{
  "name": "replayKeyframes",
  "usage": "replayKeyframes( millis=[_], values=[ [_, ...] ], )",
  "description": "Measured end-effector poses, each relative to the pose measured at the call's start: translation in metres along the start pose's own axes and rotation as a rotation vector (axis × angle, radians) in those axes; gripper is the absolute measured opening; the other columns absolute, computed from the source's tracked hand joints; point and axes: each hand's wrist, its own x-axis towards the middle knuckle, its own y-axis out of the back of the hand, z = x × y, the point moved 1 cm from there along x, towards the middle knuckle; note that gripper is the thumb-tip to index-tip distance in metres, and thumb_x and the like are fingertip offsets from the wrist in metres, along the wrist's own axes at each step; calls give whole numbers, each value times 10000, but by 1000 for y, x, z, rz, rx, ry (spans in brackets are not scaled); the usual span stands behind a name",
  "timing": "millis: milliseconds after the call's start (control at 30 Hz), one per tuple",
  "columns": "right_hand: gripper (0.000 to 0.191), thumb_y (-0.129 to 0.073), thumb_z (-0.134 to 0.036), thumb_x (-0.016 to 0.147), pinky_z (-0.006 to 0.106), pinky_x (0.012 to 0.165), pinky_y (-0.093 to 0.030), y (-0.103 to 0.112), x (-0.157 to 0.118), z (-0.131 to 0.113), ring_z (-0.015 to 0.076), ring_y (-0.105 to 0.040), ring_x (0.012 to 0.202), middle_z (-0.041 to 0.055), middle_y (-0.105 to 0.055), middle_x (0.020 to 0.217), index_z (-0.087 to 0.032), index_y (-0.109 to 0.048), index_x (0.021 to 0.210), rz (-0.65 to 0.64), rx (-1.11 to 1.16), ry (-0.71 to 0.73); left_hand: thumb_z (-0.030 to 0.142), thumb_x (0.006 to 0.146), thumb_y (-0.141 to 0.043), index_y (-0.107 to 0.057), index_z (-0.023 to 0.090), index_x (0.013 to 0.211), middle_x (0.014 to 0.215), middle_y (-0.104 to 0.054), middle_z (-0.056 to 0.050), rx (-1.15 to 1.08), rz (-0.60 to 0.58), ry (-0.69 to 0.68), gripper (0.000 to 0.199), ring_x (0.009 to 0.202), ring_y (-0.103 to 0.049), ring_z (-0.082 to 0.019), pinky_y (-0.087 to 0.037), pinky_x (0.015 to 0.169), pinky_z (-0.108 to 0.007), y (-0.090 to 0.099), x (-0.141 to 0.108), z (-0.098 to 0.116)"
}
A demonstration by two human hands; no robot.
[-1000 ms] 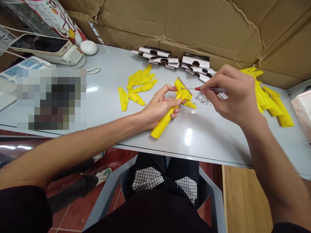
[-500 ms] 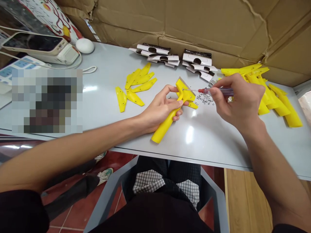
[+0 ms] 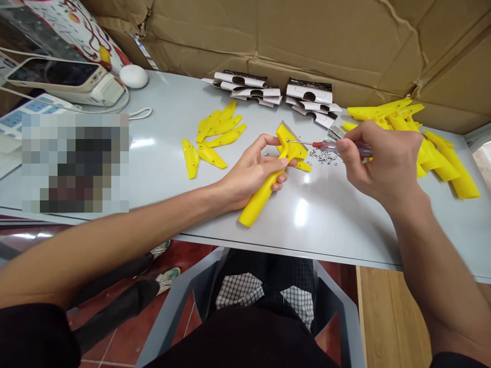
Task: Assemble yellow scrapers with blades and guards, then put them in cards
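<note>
Our left forearm (image 3: 130, 227) slants up from the lower left to our left hand (image 3: 255, 171) near the centre, fingers (image 3: 276, 186) curled in a grip. Our right forearm (image 3: 433, 255) slants up from the lower right to our right hand (image 3: 389, 166), thumb (image 3: 349, 154) set in a pinch.

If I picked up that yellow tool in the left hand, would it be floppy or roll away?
The yellow tool is probably stiff: its handle sticks out straight beyond the left hand. It looks like plastic, so it may feel light. If set down, it probably wouldn't roll far, because its head is much wider than its handle.
</note>
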Motion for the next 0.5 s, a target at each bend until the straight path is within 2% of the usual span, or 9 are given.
replayKeyframes(
  millis=[67,133,200,300,400,500],
  values=[
    [167,-660,-420,991,336,485,-404,0,0,0,169,-591,474,-40,-641,636,-264,-606,967,-20,55,-21,106,914,-741,-447,274,1095,963,-748,-23,4,2,2,383,584,-582,-81,-426,526,-213,0,0,0],
    [221,-704,-405,937,343,496,-453,0,-1,-1,169,-613,494,-29,-693,766,-275,-586,1072,-68,118,-51,107,916,-738,-447,274,1096,965,-751,-24,6,5,7,380,587,-583,-84,-427,528,-215,0,0,1],
    [214,-715,-363,923,355,518,-498,0,-1,-3,177,-639,530,-19,-716,836,-294,-570,1065,-87,145,-43,102,923,-725,-448,271,1100,967,-752,-27,5,9,12,369,590,-583,-85,-427,530,-215,-1,0,1],
    [122,-689,-355,965,364,542,-519,-1,-1,-5,186,-640,548,-23,-719,774,-301,-589,1008,-65,97,-26,97,937,-702,-445,266,1104,965,-751,-31,2,24,19,351,588,-575,-81,-422,533,-212,-1,0,2],
    [155,-677,-436,998,361,542,-503,-3,-1,-3,184,-629,543,-18,-733,756,-291,-624,1002,-14,56,-33,109,937,-706,-440,267,1104,972,-751,-30,7,26,18,351,586,-574,-81,-425,537,-218,-2,-1,2],
    [193,-640,-483,1039,376,617,-524,-5,-3,0,217,-687,634,2,-731,772,-291,-651,1038,-39,83,-70,124,939,-715,-437,269,1115,985,-757,-31,35,8,1,360,596,-587,-88,-433,544,-230,-2,-2,2]
  ],
)
